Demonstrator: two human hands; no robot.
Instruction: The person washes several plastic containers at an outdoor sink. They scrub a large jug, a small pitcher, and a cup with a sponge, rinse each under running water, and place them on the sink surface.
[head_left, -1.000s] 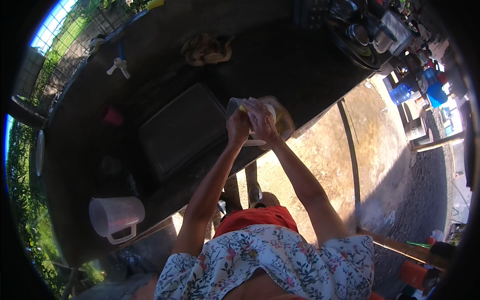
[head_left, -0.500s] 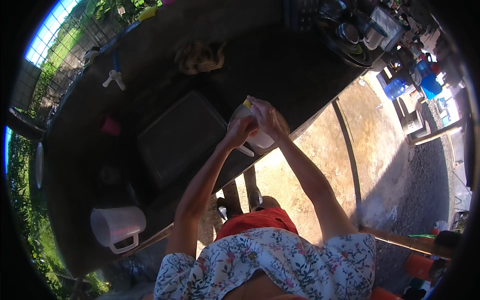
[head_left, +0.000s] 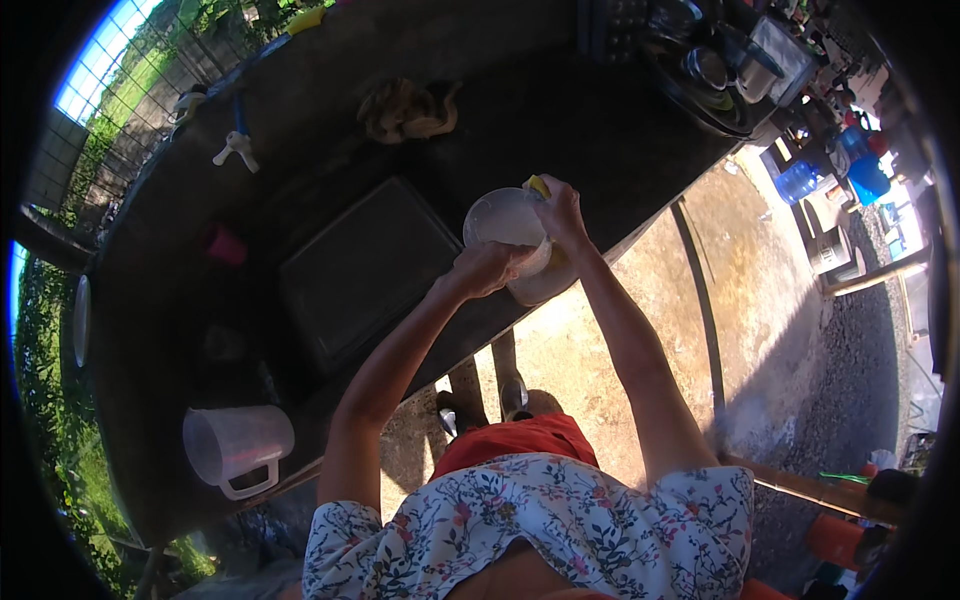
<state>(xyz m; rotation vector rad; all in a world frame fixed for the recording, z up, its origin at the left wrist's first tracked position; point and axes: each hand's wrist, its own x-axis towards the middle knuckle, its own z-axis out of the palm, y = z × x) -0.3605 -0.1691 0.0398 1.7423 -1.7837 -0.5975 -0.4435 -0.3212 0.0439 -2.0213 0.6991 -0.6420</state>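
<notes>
My left hand (head_left: 488, 268) is closed on the near rim of a round, whitish, translucent plastic container (head_left: 497, 213), tilted so its wide round face shows. In my right hand (head_left: 563, 215) a yellow sponge (head_left: 540, 187) is pinched, at the container's far right edge. Below them, partly hidden by the container and my arm, a pale round bowl (head_left: 538, 288) sits at the counter's front edge. Left of my hands lies the rectangular sink basin (head_left: 370, 265), dark inside.
A clear plastic pitcher (head_left: 238, 447) lies at the near left. A pink cup (head_left: 227, 245) and a white tap (head_left: 238, 148) are farther back. A crumpled brown cloth (head_left: 408, 110) rests behind the sink. Metal pots (head_left: 707, 68) are piled at the far right of the dark counter (head_left: 560, 110).
The container has been lifted and turned, so its round face now shows. My left hand has shifted to its near rim, and my right hand with the sponge has moved right, apart from the left.
</notes>
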